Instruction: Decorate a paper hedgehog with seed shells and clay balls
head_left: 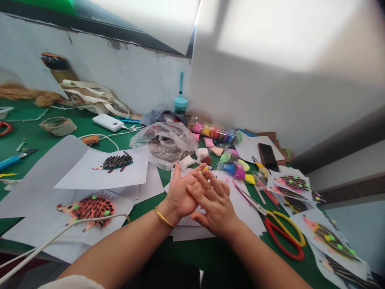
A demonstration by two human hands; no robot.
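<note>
My left hand (184, 193), with a gold bangle on its wrist, is turned palm up over white paper (240, 208). Across its palm and fingers lies my right hand (217, 204), palm down, fingers stretched. A tiny green bit (200, 172) shows at the fingertips where the hands meet; what else lies between the palms is hidden. Just beyond are colored clay packets (239, 171) and a clear plastic bag (168, 144) of striped seeds. Scissors (267, 212) with red and yellow handles lie to the right of my right hand.
Hedgehog pictures with seed spines lie on paper at left (117, 161) and right (327, 237). A white cable (75, 225) crosses the left sheets. Farther back are a power bank (108, 122), a clay tube (213, 132), a dark phone (268, 157) and a blue cup (181, 105).
</note>
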